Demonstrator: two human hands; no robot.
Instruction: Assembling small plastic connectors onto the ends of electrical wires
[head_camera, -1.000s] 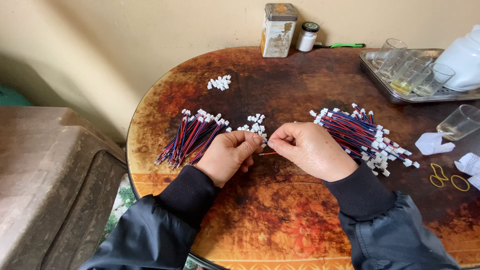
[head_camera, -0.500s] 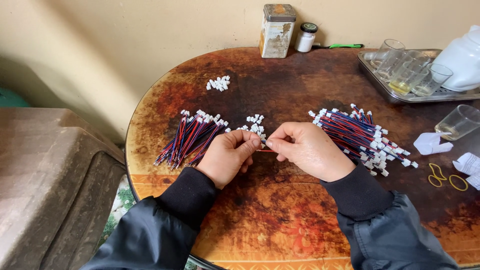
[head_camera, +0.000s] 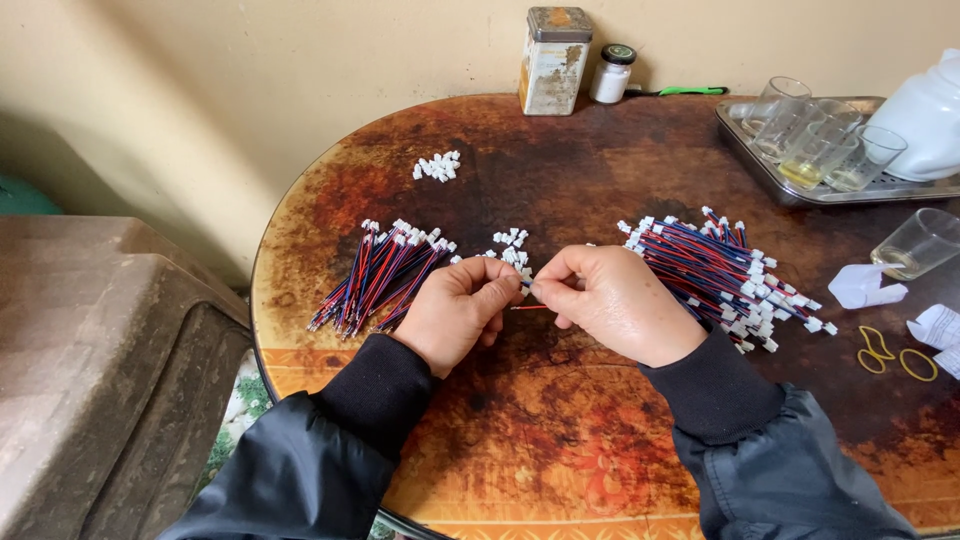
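- Head cam: thin red wire sits pinched betw. your two hands, near table's front-middle.
- Your left hand – fingers closed together on wire's left end, by a small white connector.
- Your right hand – thumb & forefinger clamped on wire's right end.
- Wire bundle lies left of hands; bigger wire pile right.
- Loose connectors sit toward table's back-left edge.

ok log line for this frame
left hand: pinches wire | right hand: pinches wire | left: finished bundle | right: wire pile
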